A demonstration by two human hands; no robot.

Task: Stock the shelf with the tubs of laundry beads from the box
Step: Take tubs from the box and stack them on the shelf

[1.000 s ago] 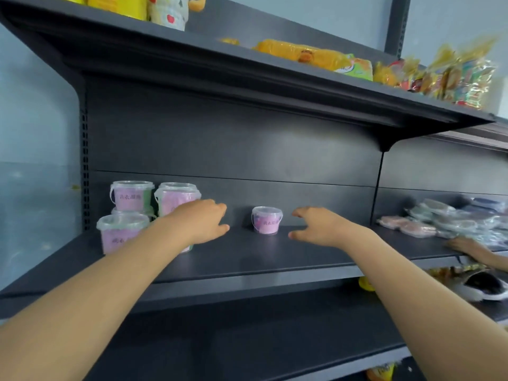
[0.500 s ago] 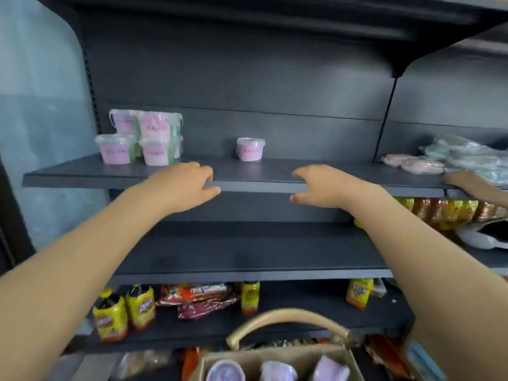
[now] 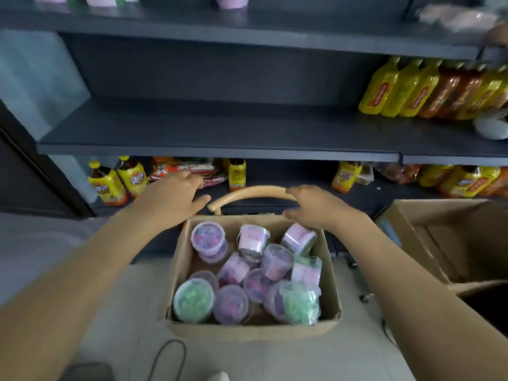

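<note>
A cardboard box (image 3: pixel 331 281) on the floor holds several clear tubs of laundry beads (image 3: pixel 251 273), most pink, some green. My left hand (image 3: pixel 171 200) hovers above the box's far left corner, fingers relaxed and holding nothing. My right hand (image 3: pixel 316 206) hangs over the far right corner, fingers loosely bent and empty. Tubs stocked on the top shelf (image 3: pixel 247 31) show only as pink bases (image 3: pixel 231 1) at the upper edge.
A tan curved handle (image 3: pixel 253 192) arches behind the box. A second open cardboard box (image 3: pixel 445 237) stands at right. Yellow bottles (image 3: pixel 406 89) fill the middle shelf's right; bottles and snack packs (image 3: pixel 121 182) sit on the lowest shelf. Another person's hand (image 3: pixel 499 34) is at upper right.
My view has swung down from the shelf to the box on the floor. Both empty hands have come down from the shelf edge to just above the box's far rim.
</note>
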